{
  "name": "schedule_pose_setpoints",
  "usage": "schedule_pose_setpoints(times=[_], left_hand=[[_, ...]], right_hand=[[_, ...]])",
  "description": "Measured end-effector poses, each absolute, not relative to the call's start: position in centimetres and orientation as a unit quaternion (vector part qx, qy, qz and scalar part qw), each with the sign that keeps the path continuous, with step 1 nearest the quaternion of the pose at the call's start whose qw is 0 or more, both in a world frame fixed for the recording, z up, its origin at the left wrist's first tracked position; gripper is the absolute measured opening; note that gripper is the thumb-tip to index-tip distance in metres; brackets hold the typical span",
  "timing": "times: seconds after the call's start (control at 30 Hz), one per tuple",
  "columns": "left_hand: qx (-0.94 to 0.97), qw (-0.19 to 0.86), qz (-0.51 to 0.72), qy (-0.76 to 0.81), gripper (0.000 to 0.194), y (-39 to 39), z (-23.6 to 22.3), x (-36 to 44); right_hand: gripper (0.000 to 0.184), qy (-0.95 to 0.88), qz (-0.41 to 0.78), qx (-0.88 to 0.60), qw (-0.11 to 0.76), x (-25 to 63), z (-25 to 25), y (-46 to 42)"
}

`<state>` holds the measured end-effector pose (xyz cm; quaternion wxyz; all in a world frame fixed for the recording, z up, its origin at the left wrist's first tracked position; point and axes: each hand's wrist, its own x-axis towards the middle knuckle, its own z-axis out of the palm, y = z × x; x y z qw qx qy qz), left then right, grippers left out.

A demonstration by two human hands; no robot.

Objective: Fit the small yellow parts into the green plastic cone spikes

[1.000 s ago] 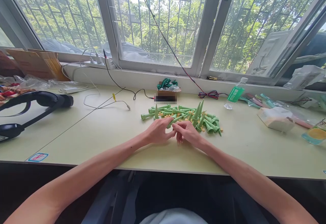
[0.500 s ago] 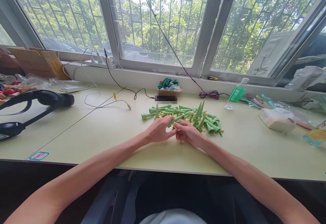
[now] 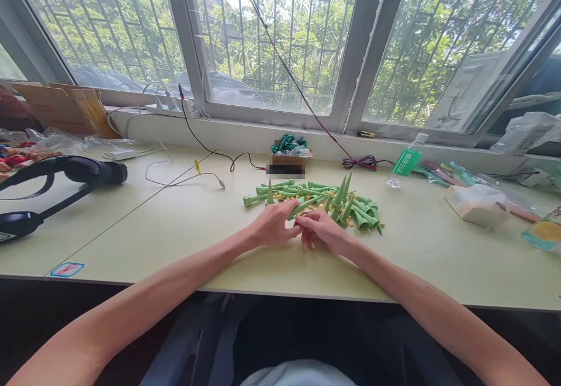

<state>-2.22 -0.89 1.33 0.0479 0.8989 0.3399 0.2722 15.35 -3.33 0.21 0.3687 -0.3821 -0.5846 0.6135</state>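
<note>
My left hand [image 3: 275, 222] is closed around a green plastic spike [image 3: 304, 205], whose tapered tip points up and to the right. Against the wide end of that spike, my right hand [image 3: 325, 229] has its thumb and forefinger pinched together. A small yellowish piece seems to be at those fingertips, but they mostly cover it. Just beyond both hands lies a pile of similar green spikes [image 3: 367, 217], mixed with small yellow pieces [image 3: 383, 224]. A few spikes stand upright, among them one [image 3: 270, 193] to the left of the pile.
Behind the pile sits a small cardboard box [image 3: 293, 155] with green items in it. A bottle [image 3: 405, 161] with a green label stands at the back right. A black headset [image 3: 65, 181] and a white cable [image 3: 188, 183] lie to the left. Plastic packaging [image 3: 477, 204] is at right.
My right fingers have shifted slightly left and closed over the wide end of the held spike, covering the yellow piece seen there before. My left hand stays in place.
</note>
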Motion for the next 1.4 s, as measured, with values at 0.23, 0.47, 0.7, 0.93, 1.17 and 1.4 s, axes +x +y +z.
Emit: schedule_pose_setpoints(times=[0.23, 0.47, 0.7, 0.93, 1.17, 1.4], left_hand=[[0.905, 0.056, 0.226, 0.355, 0.012, -1.17, 1.59, -2.11], [0.910, 0.051, 0.203, 0.358, 0.016, -1.17, 1.63, -2.10], [0.908, 0.048, 0.223, 0.352, 0.016, -0.86, 1.23, -2.05], [0.905, 0.067, 0.249, 0.338, 0.014, -0.95, 1.30, -2.13], [0.898, 0.101, 0.261, 0.339, 0.020, -0.82, 1.52, -2.13], [0.897, 0.110, 0.255, 0.345, 0.020, -0.82, 1.56, -2.15]], right_hand=[[0.045, -0.613, 0.591, -0.373, 0.368, 15.43, -0.07, -3.18], [0.041, -0.672, 0.510, -0.392, 0.367, 15.35, 0.09, -3.42], [0.048, -0.668, 0.518, -0.380, 0.377, 15.34, -0.20, -3.22], [0.050, -0.626, 0.585, -0.341, 0.386, 15.64, 0.08, -3.29], [0.044, -0.546, 0.682, -0.300, 0.383, 15.83, 0.10, -3.01], [0.043, -0.564, 0.658, -0.319, 0.384, 15.71, -0.07, -2.92]])
